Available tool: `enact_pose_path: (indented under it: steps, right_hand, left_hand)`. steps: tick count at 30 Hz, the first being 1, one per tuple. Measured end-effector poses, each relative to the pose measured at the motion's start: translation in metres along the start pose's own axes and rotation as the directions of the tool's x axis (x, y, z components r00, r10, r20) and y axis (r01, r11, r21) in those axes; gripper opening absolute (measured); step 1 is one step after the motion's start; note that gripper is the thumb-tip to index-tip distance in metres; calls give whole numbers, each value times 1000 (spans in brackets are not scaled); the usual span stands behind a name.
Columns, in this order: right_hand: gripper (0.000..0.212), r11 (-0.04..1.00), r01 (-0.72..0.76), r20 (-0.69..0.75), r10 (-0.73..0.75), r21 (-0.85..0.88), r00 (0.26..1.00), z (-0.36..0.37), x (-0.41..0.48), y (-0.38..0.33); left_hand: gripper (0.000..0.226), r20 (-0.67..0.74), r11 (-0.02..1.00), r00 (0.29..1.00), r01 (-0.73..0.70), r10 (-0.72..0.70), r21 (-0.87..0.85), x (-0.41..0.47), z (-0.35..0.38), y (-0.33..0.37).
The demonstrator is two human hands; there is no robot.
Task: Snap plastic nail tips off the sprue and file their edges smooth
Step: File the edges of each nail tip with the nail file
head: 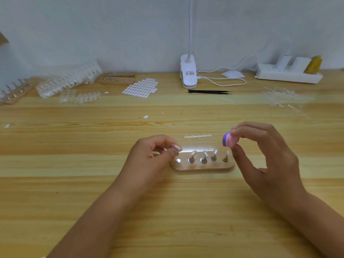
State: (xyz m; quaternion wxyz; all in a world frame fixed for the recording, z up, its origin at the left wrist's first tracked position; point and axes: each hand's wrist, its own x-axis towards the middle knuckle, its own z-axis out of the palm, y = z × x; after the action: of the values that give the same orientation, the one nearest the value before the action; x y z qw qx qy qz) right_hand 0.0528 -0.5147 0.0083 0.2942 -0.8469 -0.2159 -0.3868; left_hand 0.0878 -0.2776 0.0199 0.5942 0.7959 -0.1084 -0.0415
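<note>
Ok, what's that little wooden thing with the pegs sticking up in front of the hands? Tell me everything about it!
It is a pale wooden holder, long with rounded ends, lying flat on the wooden table. Five spots run along it. Four carry small metal pegs topped with clear, tilted nail tips; the leftmost shows only a shiny disc. The left hand, pinching a nail tip, is at its left end; the right hand, holding a purple-and-pink file block, hovers above its right end.
</note>
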Motion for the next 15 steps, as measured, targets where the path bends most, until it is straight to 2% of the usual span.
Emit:
enact_pose_path:
  steps: [5,8,10,15]
  right_hand:
    - [17,1000,21,3,-21,13,1000,2,0,-2]
    - [18,999,27,22,-28,35,999,3,0,-3]
    - [17,999,30,25,-31,29,999,3,0,-2]
    - [15,1000,-6,62,7,-11,998,7,-1,-2]
  left_hand:
    - [14,58,996,998,-17,12,88,0,6,-4]
    - [16,38,975,999,-39,31,221,-1,7,-3]
    - [20,8,941,998,-68,70,332,-2,8,1]
    - [27,-6,871,981,-171,195,461,-5,19,7]
